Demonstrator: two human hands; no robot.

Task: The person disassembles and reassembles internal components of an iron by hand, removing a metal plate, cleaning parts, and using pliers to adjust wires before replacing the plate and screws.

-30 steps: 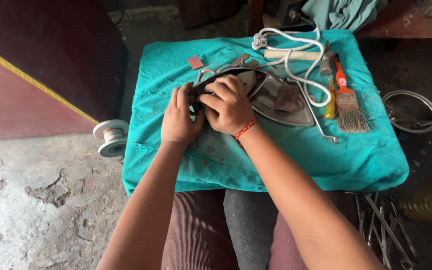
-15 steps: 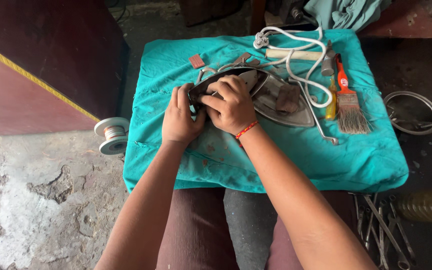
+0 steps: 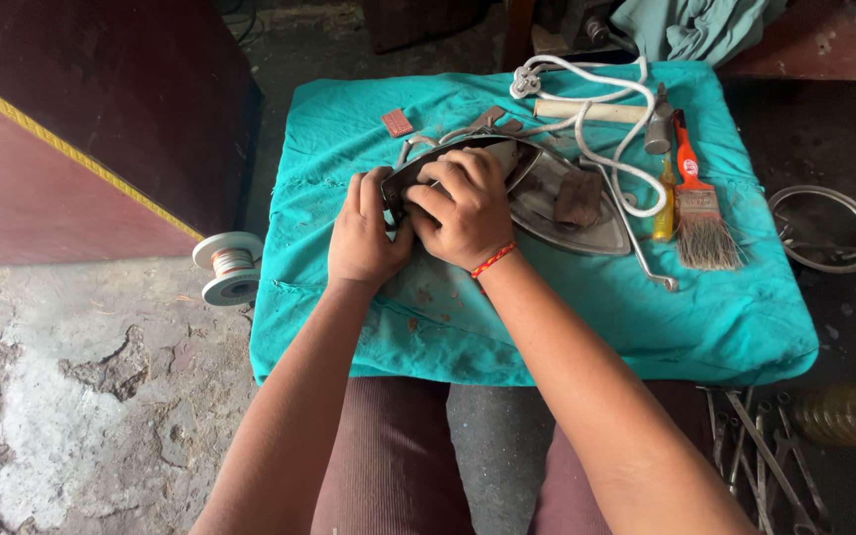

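A teal cloth, stained and creased, covers the work surface above a cracked concrete floor. The left hand and right hand both curl tight around the near end of a dismantled iron, its metal soleplate dull and pointed. Beyond the right fingers lie a coiled white cord and a bristly paintbrush. Left of the fingers sits a wire spool.

Left hand — shifted slightly nearer the rear end of the opened iron, fingers now curled onto its dark edge. Right hand — knuckles raised a little higher over the same end than before.
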